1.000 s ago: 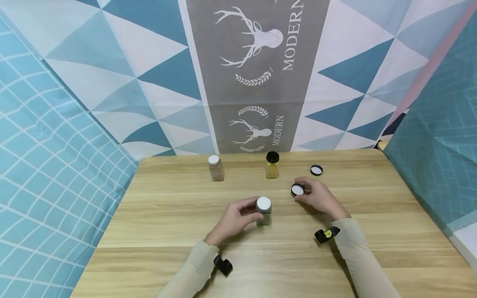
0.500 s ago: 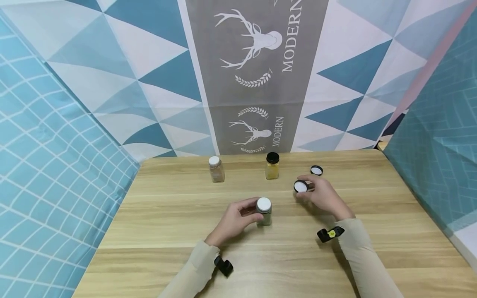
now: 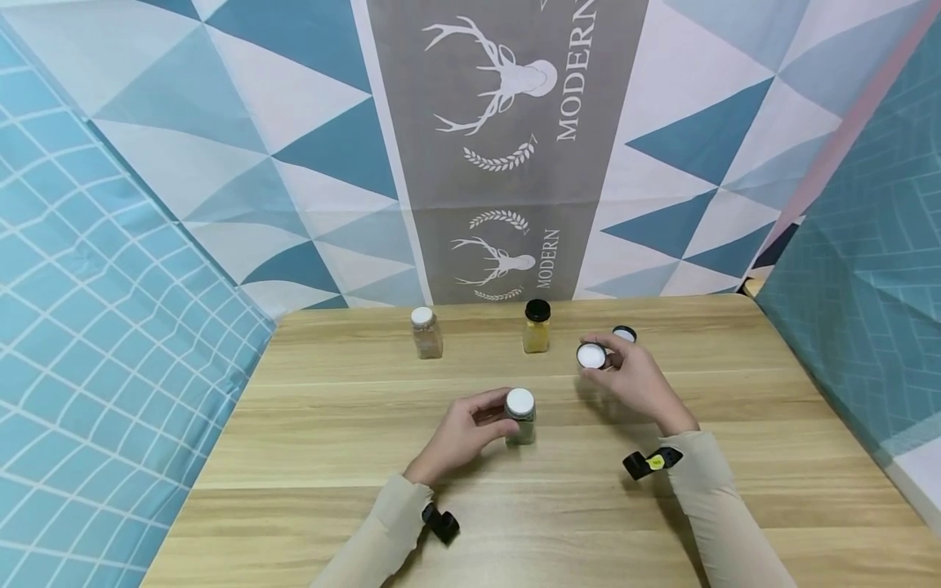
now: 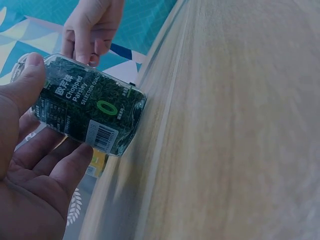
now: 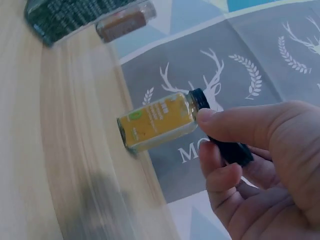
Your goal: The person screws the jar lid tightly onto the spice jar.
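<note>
My left hand (image 3: 466, 429) grips a square glass jar (image 3: 524, 429) of chopped parsley with a white, capless top, thumb on one side and fingers on the other. Its label (image 4: 100, 102) reads clearly in the left wrist view. To the right, my right hand (image 3: 638, 382) pinches a black screw lid (image 3: 591, 356) between thumb and fingers, over the table. The lid's white liner faces up toward the head camera. In the right wrist view the lid (image 5: 230, 150) shows edge-on, with the yellow spice jar (image 5: 160, 120) beyond the thumb.
At the back of the wooden table (image 3: 331, 457) stand a brown spice jar (image 3: 428, 338) with a white top and the yellow jar with its black lid on. Another black lid (image 3: 624, 333) lies liner up, partly behind the right hand. A patterned cloth (image 3: 507, 180) hangs behind.
The right hand has raised the black lid and carried it slightly toward the back, its fingers now near the second lid. The left hand and the parsley jar stay put.
</note>
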Available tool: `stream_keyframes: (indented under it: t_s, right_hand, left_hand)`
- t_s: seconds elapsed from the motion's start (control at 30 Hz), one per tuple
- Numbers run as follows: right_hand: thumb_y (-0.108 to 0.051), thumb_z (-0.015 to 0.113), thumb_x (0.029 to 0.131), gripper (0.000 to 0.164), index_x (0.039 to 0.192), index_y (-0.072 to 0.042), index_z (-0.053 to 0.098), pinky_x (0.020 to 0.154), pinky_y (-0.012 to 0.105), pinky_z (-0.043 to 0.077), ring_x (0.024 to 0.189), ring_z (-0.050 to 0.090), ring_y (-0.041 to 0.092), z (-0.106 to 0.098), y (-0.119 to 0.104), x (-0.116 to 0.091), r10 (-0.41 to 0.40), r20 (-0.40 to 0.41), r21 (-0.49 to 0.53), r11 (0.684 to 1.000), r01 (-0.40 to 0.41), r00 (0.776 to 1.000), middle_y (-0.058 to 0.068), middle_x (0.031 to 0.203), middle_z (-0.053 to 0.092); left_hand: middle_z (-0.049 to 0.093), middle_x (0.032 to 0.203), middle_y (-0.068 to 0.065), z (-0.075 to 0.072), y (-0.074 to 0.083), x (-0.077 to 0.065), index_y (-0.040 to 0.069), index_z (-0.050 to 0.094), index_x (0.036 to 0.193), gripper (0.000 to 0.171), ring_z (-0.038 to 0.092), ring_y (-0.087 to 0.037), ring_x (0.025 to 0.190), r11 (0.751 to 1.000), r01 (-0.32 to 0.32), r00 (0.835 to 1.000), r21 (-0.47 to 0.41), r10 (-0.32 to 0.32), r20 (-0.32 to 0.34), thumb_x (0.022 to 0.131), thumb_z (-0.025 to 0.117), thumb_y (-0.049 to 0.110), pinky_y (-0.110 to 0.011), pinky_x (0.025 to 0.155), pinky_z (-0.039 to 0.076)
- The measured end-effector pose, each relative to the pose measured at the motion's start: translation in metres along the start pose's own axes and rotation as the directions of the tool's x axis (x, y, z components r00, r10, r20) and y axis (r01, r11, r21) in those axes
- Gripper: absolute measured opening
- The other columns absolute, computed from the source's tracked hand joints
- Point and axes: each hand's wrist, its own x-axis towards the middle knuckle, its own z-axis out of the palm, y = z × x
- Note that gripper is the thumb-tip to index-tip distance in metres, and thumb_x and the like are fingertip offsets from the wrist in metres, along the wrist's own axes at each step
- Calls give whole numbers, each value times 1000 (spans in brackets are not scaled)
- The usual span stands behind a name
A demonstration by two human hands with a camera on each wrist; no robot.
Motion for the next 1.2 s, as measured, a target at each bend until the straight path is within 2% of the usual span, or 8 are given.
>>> stream_keyframes:
  t_s: [0.13, 0.3, 0.57, 0.7, 0.97, 1.2]
  right_hand:
    - [-6, 79, 91, 51, 139, -1, 61, 76, 16, 59, 103, 71, 32, -1, -1, 0, -7, -12, 69, 998, 7, 1000, 23, 135, 61]
    - [-6, 80, 90, 52, 139, -4, 62, 76, 16, 59, 101, 71, 31, -2, -2, 1, 19, -6, 75, 997, -18, 1000, 20, 139, 62]
    - [-14, 79, 92, 54, 141, -2, 61, 76, 16, 60, 99, 70, 14, -5, -5, 0, -18, 0, 93, 996, 18, 1000, 21, 137, 63]
    - [-11, 80, 90, 53, 139, -1, 62, 80, 16, 60, 106, 72, 20, -4, -6, 1, -23, 10, 136, 990, 21, 1000, 23, 136, 62]
    - [-11, 81, 90, 56, 141, -3, 61, 82, 19, 62, 113, 70, 34, -4, -6, 1, 20, 10, 176, 984, -21, 1000, 22, 141, 59]
    - [-8, 80, 90, 54, 140, -1, 59, 84, 16, 60, 121, 67, 37, -4, -6, 2, 35, -10, 201, 979, -32, 999, 22, 141, 60]
  left_hand:
    - [66, 140, -10, 0, 1, 0, 10, 61, 143, 58, 65, -22, 127, 1000, -2, 1000, -3, 2, 0, 90, 81, 23, -27, 105, 55]
    - [66, 140, -9, 0, 1, 0, 10, 61, 143, 58, 65, -22, 127, 1000, -7, 1000, 8, 7, 5, 90, 80, 23, -27, 105, 55]
    - [66, 140, -9, 1, 0, 0, 9, 61, 143, 58, 65, -22, 126, 1000, -14, 1000, 9, 14, 3, 90, 80, 22, -26, 105, 55]
    - [66, 140, -10, 1, 1, 0, 10, 61, 143, 57, 65, -23, 126, 1000, -12, 1000, 4, 12, 4, 90, 80, 22, -27, 105, 55]
    - [65, 141, -9, -1, 0, 1, 10, 61, 143, 56, 66, -23, 126, 1000, -20, 1000, 7, 20, 6, 91, 80, 22, -27, 105, 54]
    - [66, 140, -8, -1, 0, 1, 11, 63, 141, 55, 66, -22, 125, 1000, -20, 1000, 1, 20, 14, 90, 81, 22, -26, 104, 55]
